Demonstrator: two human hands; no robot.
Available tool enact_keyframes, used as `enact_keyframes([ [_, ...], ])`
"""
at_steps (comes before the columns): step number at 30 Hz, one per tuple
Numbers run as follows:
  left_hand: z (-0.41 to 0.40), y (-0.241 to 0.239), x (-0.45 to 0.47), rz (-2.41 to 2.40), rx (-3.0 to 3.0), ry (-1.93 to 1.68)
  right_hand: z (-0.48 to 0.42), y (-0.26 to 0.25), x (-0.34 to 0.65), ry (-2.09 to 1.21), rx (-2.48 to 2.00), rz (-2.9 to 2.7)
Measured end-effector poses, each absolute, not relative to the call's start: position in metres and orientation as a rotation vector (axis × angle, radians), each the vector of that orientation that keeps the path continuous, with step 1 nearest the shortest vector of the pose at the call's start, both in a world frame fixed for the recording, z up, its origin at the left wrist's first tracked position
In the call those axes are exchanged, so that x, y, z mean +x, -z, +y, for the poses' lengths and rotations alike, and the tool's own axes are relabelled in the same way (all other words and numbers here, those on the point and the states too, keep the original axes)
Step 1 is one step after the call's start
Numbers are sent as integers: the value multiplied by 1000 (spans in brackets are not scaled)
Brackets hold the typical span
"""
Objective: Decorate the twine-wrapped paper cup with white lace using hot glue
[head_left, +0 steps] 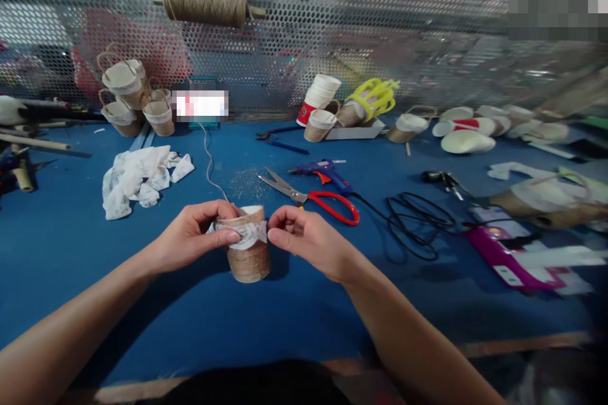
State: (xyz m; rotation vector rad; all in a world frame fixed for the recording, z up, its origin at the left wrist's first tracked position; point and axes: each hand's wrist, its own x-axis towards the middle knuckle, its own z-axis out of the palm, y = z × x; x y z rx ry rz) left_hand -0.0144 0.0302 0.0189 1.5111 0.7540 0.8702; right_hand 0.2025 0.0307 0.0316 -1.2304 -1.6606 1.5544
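A paper cup wrapped in brown twine (249, 264) is held above the blue table, its white inside showing at the top. A band of white lace (251, 234) runs around its upper part. My left hand (202, 234) is closed on the cup's left rim, thumb pressed on the lace outside and fingers partly hidden inside. At the cup's right side my right hand (304, 234) is closed in a pinch at the end of the lace. Just beyond the cup lie red-handled scissors (308, 196), blades apart, and a blue glue gun (323, 171).
Crumpled white lace (137, 180) lies left. Finished twine cups with handles (124, 98) are stacked at the back left. Pliers (280, 139), stacked paper cups (319, 101) and a black cable (418, 221) lie beyond and right. A twine spool (204, 5) hangs on the mesh.
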Motion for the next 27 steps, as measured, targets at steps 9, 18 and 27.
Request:
enact_keyframes([
  [9,30,-17,-11,747,1734,-821,23,-24,196,-1434,-1116,-1564],
  [18,29,-16,-10,743,1674,-849,27,-27,201,-1254,-1221,-1637],
  [27,28,-16,-9,730,1652,-877,25,-27,196,-1358,-1091,-1640],
])
